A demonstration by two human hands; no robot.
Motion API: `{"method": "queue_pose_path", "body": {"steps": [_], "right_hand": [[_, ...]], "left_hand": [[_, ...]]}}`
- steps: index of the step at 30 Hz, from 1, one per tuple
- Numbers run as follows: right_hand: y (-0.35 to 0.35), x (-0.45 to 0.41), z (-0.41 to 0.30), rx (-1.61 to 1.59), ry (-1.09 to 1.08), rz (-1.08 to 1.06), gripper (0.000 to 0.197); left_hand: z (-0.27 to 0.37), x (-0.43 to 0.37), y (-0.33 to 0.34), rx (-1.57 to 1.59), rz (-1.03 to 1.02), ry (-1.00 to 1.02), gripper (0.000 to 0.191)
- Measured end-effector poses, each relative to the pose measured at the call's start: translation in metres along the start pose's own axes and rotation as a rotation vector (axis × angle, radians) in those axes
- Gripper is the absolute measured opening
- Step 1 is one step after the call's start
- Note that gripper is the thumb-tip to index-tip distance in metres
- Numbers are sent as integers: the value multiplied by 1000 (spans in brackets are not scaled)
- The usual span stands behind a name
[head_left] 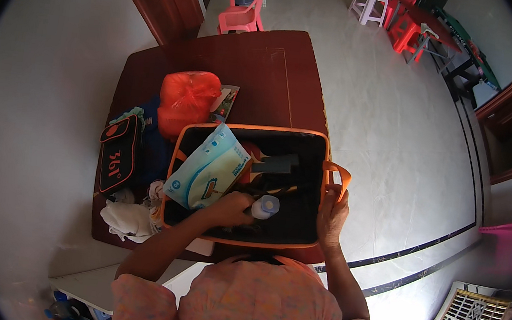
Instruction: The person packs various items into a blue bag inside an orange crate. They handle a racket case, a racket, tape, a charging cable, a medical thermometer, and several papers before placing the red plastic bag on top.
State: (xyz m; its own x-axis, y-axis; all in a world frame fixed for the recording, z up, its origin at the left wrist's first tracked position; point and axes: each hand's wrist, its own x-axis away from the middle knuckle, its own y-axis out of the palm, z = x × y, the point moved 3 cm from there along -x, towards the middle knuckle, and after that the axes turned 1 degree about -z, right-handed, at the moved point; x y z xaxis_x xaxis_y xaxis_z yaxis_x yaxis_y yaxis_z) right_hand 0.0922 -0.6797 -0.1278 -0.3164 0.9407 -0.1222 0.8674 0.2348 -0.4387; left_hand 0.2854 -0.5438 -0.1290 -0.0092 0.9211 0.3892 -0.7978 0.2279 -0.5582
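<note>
A black storage box with orange trim (236, 241) stands on a dark red table (261, 79). My left hand (230, 209) reaches inside it, its fingers beside a small white bottle with a pale blue cap (265, 207); whether they grip it cannot be told. My right hand (333, 212) is at the box's right side, its fingers around the rim just below the orange handle (339, 175). A blue and white plastic packet (207, 168) leans in the left part of the box. Near it lie dark flat objects (274, 163) and something red, partly hidden.
Left of the box are a black pouch with orange trim (117, 155), a tied red plastic bag (189, 101) and white cloth (129, 219). A pink chair (245, 12) stands beyond the table; a wall runs along the left.
</note>
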Motion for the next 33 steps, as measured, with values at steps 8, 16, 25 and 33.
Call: {"method": "queue_pose_path", "body": {"steps": [8, 16, 25, 33], "right_hand": [[-5, 0, -15, -163, 144, -3, 19], [-5, 1, -18, -173, 137, -4, 20], [-4, -1, -13, -151, 238, -18, 21], [-3, -3, -16, -159, 190, 9, 20]], "left_hand": [[0, -16, 23, -407, -598, -175, 26], [-18, -30, 61, -510, -783, -62, 26], [-14, -34, 52, -377, -865, 3, 27], [22, -98, 79, -241, -196, 263, 23]]}}
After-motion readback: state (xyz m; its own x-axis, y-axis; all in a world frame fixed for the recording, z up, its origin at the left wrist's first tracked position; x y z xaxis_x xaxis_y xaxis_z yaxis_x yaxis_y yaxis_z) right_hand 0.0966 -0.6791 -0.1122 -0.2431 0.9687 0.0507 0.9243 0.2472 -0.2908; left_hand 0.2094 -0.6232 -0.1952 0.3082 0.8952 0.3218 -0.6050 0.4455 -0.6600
